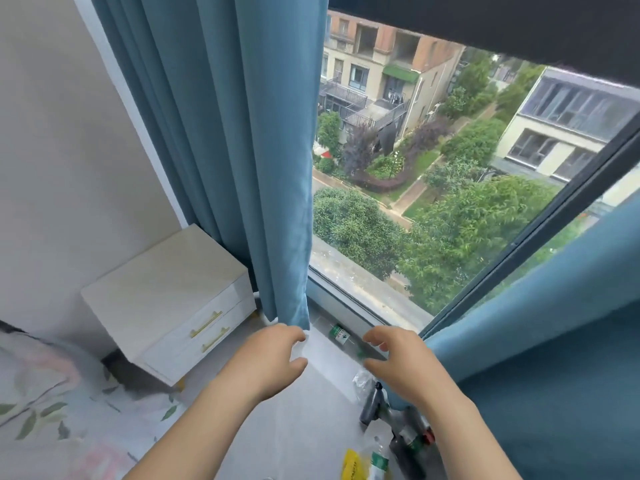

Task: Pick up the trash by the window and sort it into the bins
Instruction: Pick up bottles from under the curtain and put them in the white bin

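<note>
A clear plastic bottle with a green and white label (340,336) lies on the floor against the base of the window. My left hand (272,358) hovers just left of it, fingers curled and apart, holding nothing. To the bottle's right my right hand (398,360) is held the same way, empty. More trash lies nearer to me under my right forearm: a crumpled clear wrapper (363,379), dark bottles (403,434), a clear bottle with a green label (377,460) and a yellow packet (351,465).
Blue curtains hang on both sides, the left curtain (242,150) down to the floor and the right curtain (554,341) beside my right arm. A white two-drawer nightstand (173,306) stands at the left. A floral bedspread (41,393) fills the lower left. No bins are in view.
</note>
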`<control>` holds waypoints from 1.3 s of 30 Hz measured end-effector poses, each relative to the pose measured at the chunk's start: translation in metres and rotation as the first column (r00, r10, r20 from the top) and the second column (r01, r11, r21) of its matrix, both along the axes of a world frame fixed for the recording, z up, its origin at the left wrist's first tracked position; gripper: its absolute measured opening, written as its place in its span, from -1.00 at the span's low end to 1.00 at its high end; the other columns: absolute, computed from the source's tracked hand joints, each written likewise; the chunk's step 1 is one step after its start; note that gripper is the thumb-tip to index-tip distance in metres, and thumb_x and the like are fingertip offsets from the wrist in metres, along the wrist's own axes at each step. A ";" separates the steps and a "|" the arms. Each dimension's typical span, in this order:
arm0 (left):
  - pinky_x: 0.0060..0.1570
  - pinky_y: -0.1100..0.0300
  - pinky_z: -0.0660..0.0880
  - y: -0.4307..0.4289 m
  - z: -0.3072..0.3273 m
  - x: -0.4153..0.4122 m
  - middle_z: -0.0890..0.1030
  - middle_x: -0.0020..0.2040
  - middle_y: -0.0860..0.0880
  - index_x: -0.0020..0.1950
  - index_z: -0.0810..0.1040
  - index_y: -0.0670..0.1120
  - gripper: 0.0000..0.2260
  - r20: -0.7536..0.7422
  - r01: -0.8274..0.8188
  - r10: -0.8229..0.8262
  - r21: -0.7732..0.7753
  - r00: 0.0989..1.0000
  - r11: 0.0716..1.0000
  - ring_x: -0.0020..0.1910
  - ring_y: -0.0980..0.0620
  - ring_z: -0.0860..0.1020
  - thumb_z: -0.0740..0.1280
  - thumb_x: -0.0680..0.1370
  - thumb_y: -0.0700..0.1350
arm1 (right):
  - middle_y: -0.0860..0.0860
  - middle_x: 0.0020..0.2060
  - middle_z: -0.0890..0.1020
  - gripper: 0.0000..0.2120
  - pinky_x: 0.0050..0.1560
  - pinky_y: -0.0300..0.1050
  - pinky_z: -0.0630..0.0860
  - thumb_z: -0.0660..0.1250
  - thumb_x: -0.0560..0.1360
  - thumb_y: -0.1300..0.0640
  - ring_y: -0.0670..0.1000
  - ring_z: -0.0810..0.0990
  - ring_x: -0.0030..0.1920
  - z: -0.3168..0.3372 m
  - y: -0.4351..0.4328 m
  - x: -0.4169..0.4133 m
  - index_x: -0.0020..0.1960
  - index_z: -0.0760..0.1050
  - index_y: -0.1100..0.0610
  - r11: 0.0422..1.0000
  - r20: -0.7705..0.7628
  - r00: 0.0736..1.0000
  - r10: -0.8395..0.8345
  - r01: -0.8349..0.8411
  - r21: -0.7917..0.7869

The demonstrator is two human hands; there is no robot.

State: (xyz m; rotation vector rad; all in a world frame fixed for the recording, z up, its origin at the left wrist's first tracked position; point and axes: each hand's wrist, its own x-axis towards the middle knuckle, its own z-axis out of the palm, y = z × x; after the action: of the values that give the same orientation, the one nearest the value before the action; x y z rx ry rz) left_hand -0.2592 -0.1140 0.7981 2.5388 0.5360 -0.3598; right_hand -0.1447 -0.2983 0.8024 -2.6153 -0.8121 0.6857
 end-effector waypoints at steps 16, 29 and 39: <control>0.15 0.14 0.46 0.068 -0.021 0.136 0.52 0.22 0.07 0.30 0.45 0.07 -0.66 -0.058 0.223 -0.223 -0.004 0.973 0.975 0.15 0.05 0.51 0.24 0.53 0.01 | -0.07 0.15 0.59 -0.66 0.13 -0.16 0.48 0.34 0.46 0.10 -0.06 0.53 0.15 -0.029 0.037 0.095 0.23 0.51 0.00 0.961 -0.048 0.960 -0.275 0.275 -0.013; 0.24 0.20 0.40 0.064 -0.061 0.255 0.50 0.29 0.10 0.35 0.42 0.05 -0.63 -0.142 0.487 -0.482 0.002 0.865 0.873 0.28 0.10 0.45 0.23 0.54 0.04 | -0.05 0.19 0.58 -0.63 0.20 -0.17 0.45 0.31 0.46 0.10 -0.05 0.51 0.20 -0.071 0.021 0.156 0.27 0.49 0.03 0.875 -0.150 0.862 -0.484 0.482 -0.055; 0.16 0.13 0.45 0.064 -0.148 0.319 0.56 0.17 0.03 0.29 0.44 0.02 -0.66 -0.196 0.754 -0.738 0.011 0.646 0.657 0.18 0.02 0.51 0.24 0.52 0.01 | -0.06 0.16 0.61 -0.64 0.11 -0.18 0.43 0.31 0.43 0.12 -0.03 0.54 0.19 -0.161 0.034 0.129 0.22 0.52 -0.02 0.648 -0.180 0.626 -0.759 0.752 -0.118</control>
State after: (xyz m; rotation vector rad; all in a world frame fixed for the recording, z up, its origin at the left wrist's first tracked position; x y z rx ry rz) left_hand 0.0599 -0.0498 0.6500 2.7190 -0.5192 -0.8744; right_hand -0.0156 -0.2639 0.6418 -2.4934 0.4008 0.6837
